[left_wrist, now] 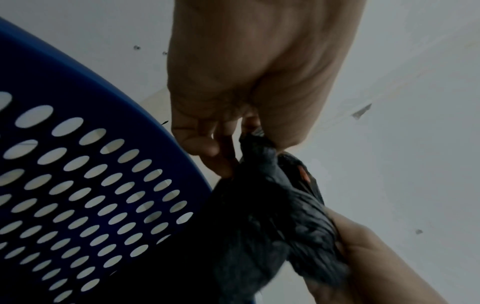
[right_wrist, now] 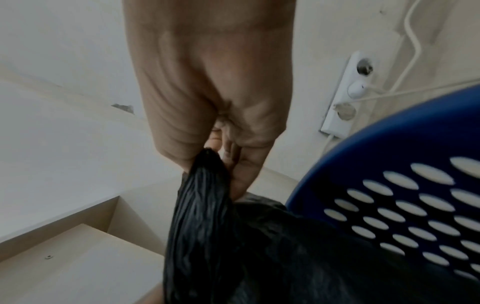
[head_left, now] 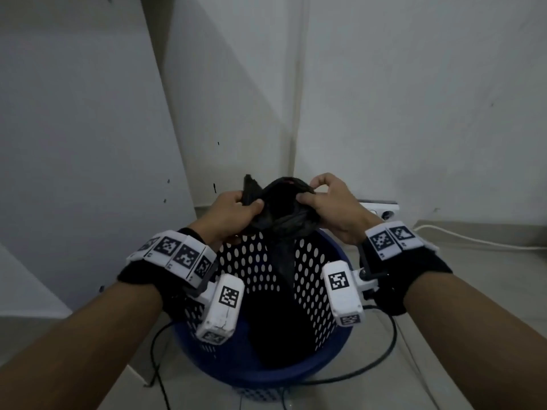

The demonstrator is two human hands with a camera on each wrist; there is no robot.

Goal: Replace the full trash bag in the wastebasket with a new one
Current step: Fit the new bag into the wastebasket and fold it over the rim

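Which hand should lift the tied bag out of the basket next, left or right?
Left, probably. The left hand fist-grips the trash bag bunched at the neck; the right hand only pinches a loop. The bag hangs inside the wastebasket.

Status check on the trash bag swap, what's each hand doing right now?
Left hand and right hand both grip the gathered top of the black trash bag. Bag body still in the blue wastebasket. Nothing in the way.

I count one bag point(head_left: 281, 202), one basket point(head_left: 313, 279), two hands, one power strip point(head_left: 381, 210), two wrist cameras
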